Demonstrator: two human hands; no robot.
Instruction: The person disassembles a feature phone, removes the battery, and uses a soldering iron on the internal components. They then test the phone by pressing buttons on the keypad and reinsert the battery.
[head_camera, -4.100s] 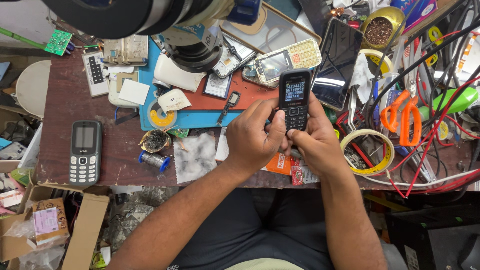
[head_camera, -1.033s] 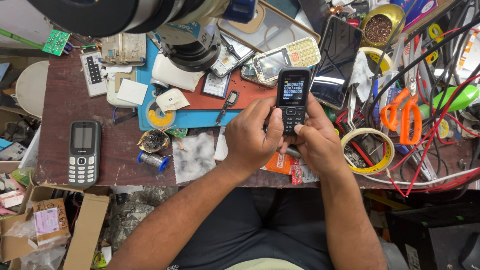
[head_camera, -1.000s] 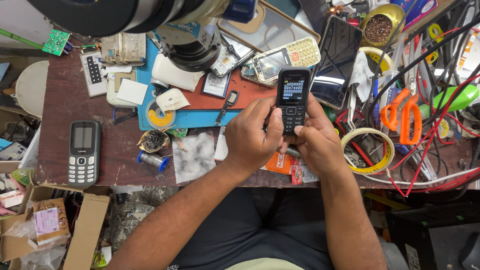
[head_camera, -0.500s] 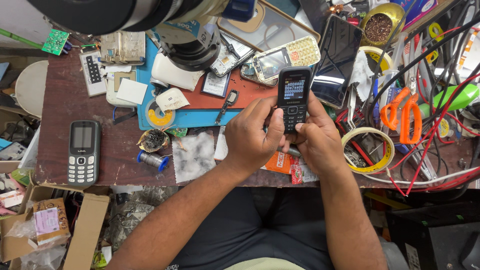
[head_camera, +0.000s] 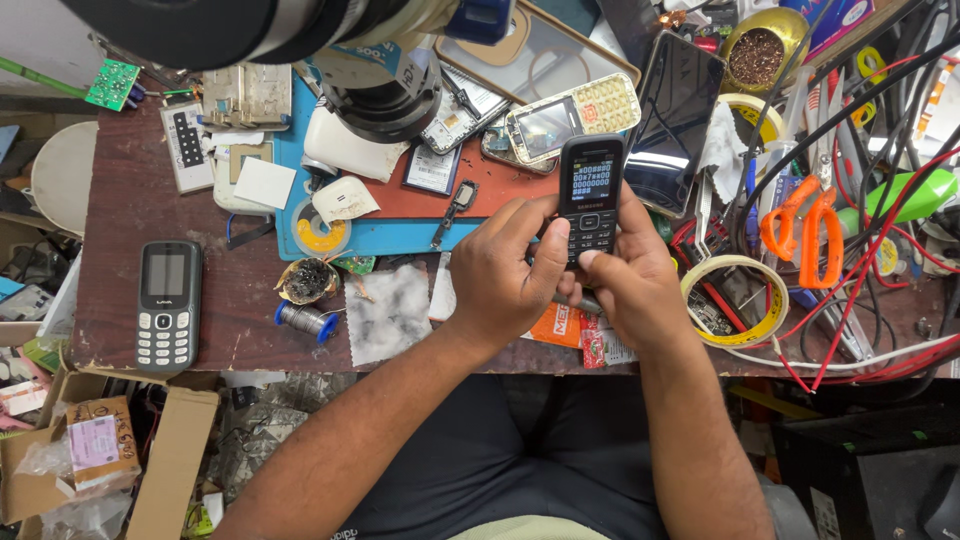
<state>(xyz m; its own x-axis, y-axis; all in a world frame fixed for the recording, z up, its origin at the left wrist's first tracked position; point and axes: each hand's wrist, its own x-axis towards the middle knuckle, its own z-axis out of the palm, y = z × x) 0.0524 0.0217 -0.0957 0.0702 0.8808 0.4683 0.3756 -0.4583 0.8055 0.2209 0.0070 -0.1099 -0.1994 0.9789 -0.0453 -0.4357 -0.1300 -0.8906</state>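
Gripping: left hand (head_camera: 505, 280) and right hand (head_camera: 630, 285) both curl around a small black keypad phone (head_camera: 590, 198), held upright just above the near table edge (head_camera: 300, 355).
Left fingers: wrapped round the phone's left side, thumb (head_camera: 552, 252) lying on the lower keys.
Right fingers: closed behind the phone's right side, thumb tip touching the bottom of the keypad.
Screen: lit, facing up.
Beyond the hands: a gold keypad phone (head_camera: 572, 115) and a dark smartphone (head_camera: 675, 120) lie flat, near the held phone's top.
Far left: a grey keypad phone (head_camera: 167, 305), well apart.
Change: grip and phone position match half a second ago; thumbs barely shifted.
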